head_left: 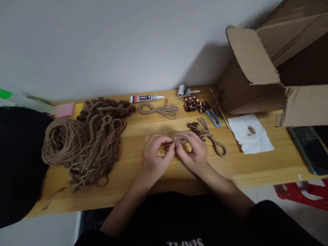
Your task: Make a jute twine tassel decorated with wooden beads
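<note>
My left hand (156,153) and my right hand (194,150) meet just above the middle of the wooden table. Both are closed, thumbs and fingertips pinching a piece of brown twine (177,138) between them. Part of the twine curves over by my right fingers; the rest is hidden by the hands. Just right of my right hand lies a knotted twine loop (218,147) with small brown shells at its other end. Beyond the hands rests another looped bundle of twine (159,109).
Twine hanks (96,157) and a coil (64,141) lie left. Behind are a glue tube (145,98), hollow brown shells (192,104) and blue thread snips (213,114). A cardboard box (248,80), white tissue (257,143) and phone (312,150) occupy the right.
</note>
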`<state>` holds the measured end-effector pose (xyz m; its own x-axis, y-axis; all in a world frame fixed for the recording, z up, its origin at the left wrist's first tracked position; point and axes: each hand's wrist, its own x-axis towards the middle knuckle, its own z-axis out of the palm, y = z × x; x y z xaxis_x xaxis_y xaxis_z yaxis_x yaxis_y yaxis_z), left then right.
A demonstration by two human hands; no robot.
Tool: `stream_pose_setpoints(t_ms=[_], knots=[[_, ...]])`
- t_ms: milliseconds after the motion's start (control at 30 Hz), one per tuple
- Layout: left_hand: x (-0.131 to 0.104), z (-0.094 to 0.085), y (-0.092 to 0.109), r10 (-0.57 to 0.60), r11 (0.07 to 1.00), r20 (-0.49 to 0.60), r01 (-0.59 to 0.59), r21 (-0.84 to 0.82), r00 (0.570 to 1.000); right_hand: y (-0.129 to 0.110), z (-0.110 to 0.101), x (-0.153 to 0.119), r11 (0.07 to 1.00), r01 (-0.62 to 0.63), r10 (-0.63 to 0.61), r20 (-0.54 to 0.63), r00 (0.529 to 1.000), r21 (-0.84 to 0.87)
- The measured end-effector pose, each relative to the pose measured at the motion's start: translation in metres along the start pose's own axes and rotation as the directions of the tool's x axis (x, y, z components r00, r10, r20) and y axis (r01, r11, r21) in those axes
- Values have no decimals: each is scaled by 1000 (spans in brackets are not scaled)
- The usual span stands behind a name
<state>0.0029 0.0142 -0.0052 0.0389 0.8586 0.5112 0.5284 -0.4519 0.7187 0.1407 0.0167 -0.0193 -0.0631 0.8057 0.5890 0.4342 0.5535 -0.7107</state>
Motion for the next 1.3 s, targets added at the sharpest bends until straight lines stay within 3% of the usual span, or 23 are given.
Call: stream_pose_setpoints(t_ms=[267,667,1300], knots=[[-3,3,-1,44,998,10,-44,33,999,0,-1,0,999,32,-31,-15,999,34],[-6,3,-4,96,994,-23,-95,47,995,0,-4,0,981,196,-196,-20,980,-3],[-7,2,-1,215,970,-30,-209,127,976,0,-1,2,971,233,-233,3,972,-60]])
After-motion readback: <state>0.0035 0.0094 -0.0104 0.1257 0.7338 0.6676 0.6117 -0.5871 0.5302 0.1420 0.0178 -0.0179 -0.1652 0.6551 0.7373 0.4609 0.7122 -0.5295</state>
